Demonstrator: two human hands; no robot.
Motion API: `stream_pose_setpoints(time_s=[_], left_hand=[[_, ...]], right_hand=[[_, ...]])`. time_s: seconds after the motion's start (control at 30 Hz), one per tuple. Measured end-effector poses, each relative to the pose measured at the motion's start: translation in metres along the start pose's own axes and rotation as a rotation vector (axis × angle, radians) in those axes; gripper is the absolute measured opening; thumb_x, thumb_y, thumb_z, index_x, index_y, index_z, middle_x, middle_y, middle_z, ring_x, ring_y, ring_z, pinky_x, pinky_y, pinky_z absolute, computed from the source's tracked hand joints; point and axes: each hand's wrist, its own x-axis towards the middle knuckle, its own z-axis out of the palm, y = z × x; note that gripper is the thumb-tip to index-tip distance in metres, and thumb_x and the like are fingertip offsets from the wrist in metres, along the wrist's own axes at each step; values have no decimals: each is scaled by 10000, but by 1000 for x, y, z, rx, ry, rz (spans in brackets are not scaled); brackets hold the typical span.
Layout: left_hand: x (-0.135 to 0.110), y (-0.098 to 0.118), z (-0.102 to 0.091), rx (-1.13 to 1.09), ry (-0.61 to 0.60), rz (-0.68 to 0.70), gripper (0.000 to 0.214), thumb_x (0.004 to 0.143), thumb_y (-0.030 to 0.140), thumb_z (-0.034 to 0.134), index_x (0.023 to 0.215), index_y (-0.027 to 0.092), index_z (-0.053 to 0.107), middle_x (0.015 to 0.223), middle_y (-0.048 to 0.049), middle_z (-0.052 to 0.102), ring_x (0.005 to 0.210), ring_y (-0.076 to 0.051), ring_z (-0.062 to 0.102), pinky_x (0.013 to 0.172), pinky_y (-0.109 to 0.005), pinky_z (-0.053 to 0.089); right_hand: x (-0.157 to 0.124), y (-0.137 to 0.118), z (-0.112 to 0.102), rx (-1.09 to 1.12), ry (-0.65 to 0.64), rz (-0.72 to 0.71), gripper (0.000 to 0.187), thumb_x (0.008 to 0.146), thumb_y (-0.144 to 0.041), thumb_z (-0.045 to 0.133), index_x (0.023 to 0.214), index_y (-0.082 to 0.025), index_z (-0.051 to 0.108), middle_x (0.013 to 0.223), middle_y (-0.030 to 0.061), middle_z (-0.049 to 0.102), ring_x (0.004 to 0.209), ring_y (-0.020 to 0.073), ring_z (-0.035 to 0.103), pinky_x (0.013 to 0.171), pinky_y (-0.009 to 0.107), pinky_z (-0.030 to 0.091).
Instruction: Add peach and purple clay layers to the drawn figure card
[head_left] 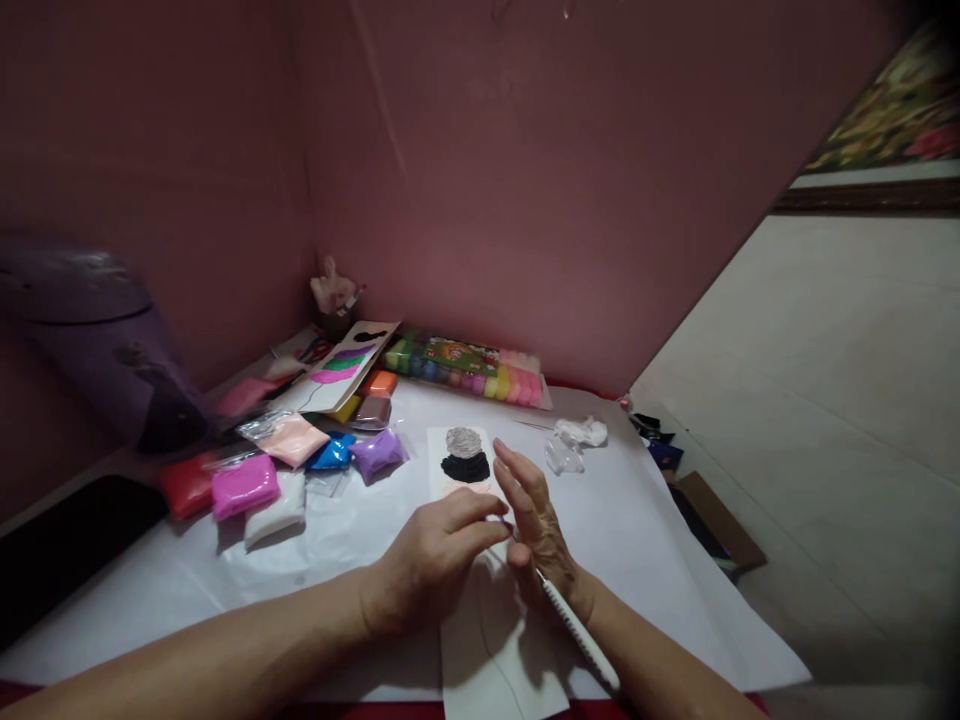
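My left hand [433, 556] hovers over a white card [480, 610], its fingers pinched together on a tiny piece I cannot make out, tips touching my right palm. My right hand [534, 525] stands edge-up with fingers stretched out, open, beside it. A white stick tool [581, 632] lies under my right wrist, pointing toward the table's near edge. On the card's far end sit a grey clay patch [463, 441] and a black clay patch [466, 467].
Small bags of coloured clay lie at left: pink [245, 485], red [184, 484], white [276, 512], blue [331, 454], purple [377, 453]. A long pack of clay colours [465, 368] lies by the wall. Crumpled plastic wrap [574, 440] sits right of the card. White paper [637, 540] covers the table.
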Motion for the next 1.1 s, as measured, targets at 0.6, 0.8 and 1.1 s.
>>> stream_pose_setpoints(time_s=[0.6,0.8,1.1], left_hand=[[4,-14,-7,-381,110,-1007,205,839,355,560,722,207,481,420,73,467,326,-119,453,351,-219,333],[1,-9,-5,-365,77,-989,154,782,288,601,708,174,527,537,35,555,417,-106,498,389,-210,357],[1,-8,-5,-416,73,-905,167,810,265,579,688,173,514,578,24,534,528,-104,483,511,-226,374]], right_hand=[[-4,-2,-5,429,33,547,483,979,-449,456,599,-180,582,447,-33,462,376,88,445,400,219,350],[-1,3,-2,591,-106,735,592,939,-611,428,592,-162,598,389,-34,439,342,86,444,368,195,319],[0,4,-2,584,-198,669,591,936,-620,423,606,-162,601,416,-38,432,383,90,465,425,202,372]])
